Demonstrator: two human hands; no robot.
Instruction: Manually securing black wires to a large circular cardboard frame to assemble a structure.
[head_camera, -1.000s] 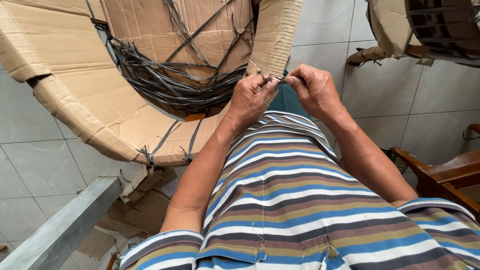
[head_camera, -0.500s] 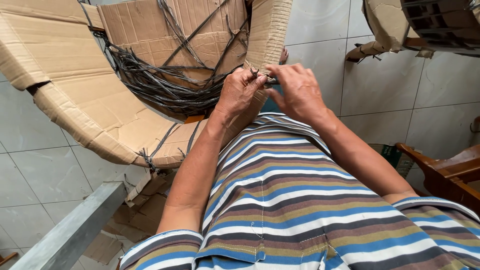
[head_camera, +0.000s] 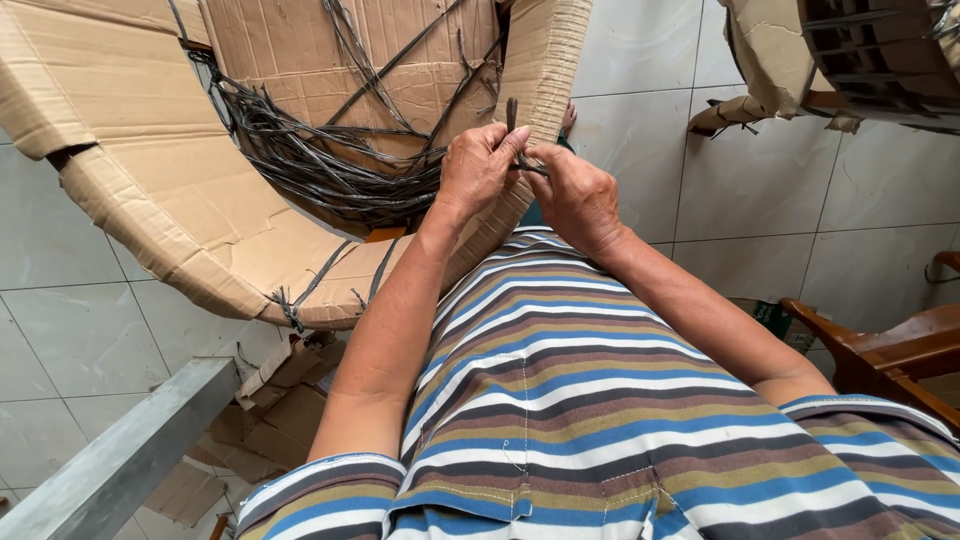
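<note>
**Tiled floor under cardboard and wood**

A pale tiled floor (head_camera: 80, 330) carries everything. Torn cardboard scraps (head_camera: 290, 400) lie on it at lower left beside a grey metal beam (head_camera: 120, 460). A wooden chair (head_camera: 890, 350) stands on the tiles at right.

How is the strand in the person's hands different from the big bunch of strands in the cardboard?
The strand in the hands is a single short piece standing upright, pinched by the left hand and right hand. The bundle of strands is many long pieces lying in a loose, curved tangle inside the cardboard frame, with no hand on it. Both are dark grey, thin and flat-looking.
</note>
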